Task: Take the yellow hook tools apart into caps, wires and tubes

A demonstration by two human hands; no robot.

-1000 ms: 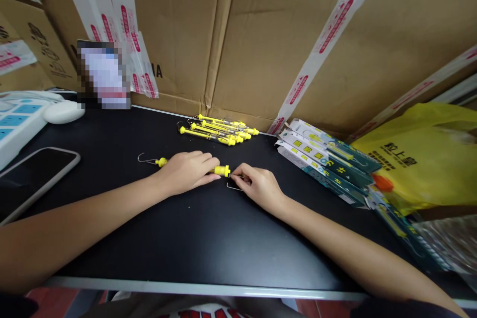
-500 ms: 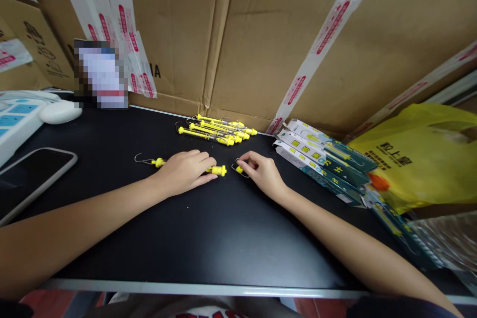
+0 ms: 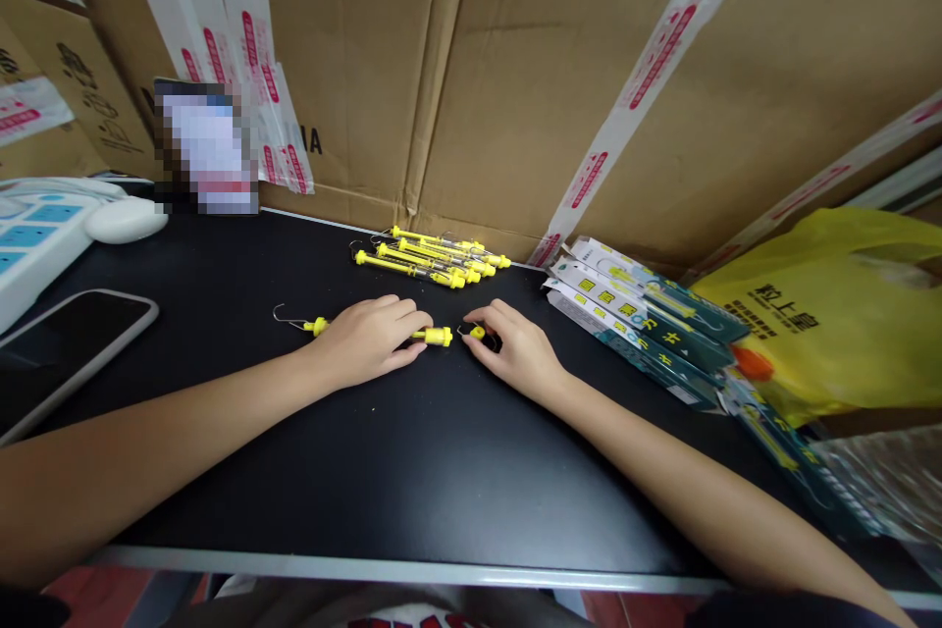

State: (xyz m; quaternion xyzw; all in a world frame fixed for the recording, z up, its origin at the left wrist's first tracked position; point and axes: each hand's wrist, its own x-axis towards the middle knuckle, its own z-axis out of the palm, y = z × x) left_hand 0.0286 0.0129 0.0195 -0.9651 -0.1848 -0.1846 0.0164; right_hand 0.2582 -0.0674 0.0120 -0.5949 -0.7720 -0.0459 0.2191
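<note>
My left hand (image 3: 372, 341) is closed over the middle of a yellow spring scale (image 3: 440, 337) lying along the black table. The scale's wire hook sticks out to the left, and its yellow end shows past my fingertips on the right. A short gap away, my right hand (image 3: 519, 351) pinches a small yellow cap with a metal ring (image 3: 478, 332) between thumb and fingers. Part of that piece is hidden by the fingers. Behind both hands lies a bunch of several yellow spring scales (image 3: 419, 265), hooks mostly to the left.
On the right are flat printed boxes (image 3: 633, 314) and a yellow plastic bag (image 3: 824, 314). A phone (image 3: 66, 353), a white power strip (image 3: 44, 245) and a white rounded object (image 3: 127, 220) are on the left. Large cardboard boxes (image 3: 353, 69) stand along the back edge.
The small yellow cap has turned in my right hand's fingers, and its ring now points differently. My left hand keeps its hold on the spring scale. The view has shifted slightly.
</note>
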